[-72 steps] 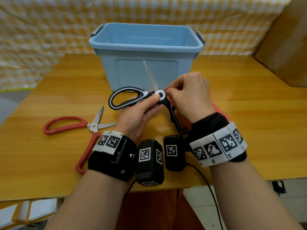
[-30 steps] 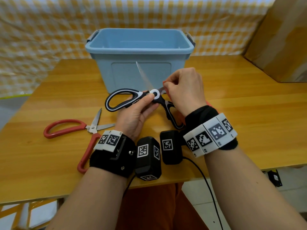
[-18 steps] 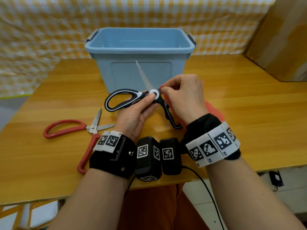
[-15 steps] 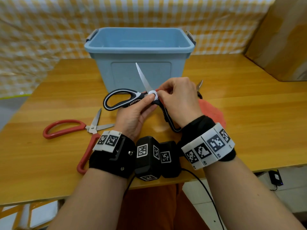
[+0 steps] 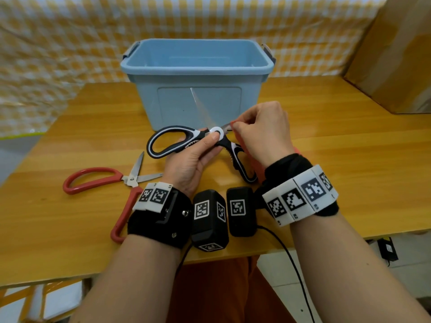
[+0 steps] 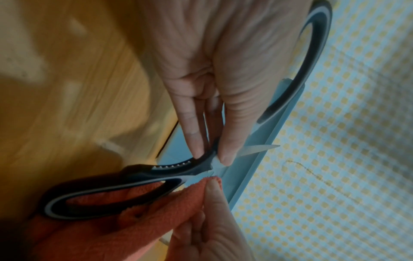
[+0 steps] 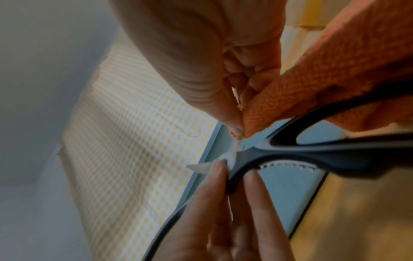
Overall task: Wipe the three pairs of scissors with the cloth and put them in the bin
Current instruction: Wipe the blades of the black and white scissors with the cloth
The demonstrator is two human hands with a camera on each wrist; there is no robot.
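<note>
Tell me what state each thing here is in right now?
black-and-white scissors: blades spread open, held up off the table.
left hand: grips the scissors at the pivot.
right hand: pinches the orange cloth against one blade.
red scissors: open, lying flat on the table.
blue bin: upright, lidless, nothing visible inside.

**Bin mouth open, left side cluttered**

The blue bin stands toward the desk's far edge, its top unblocked. A raised blade of the black scissors crosses its front wall. Red scissors lie splayed near the left edge; bare boards run right, up to the cardboard box at the far right corner.
</note>
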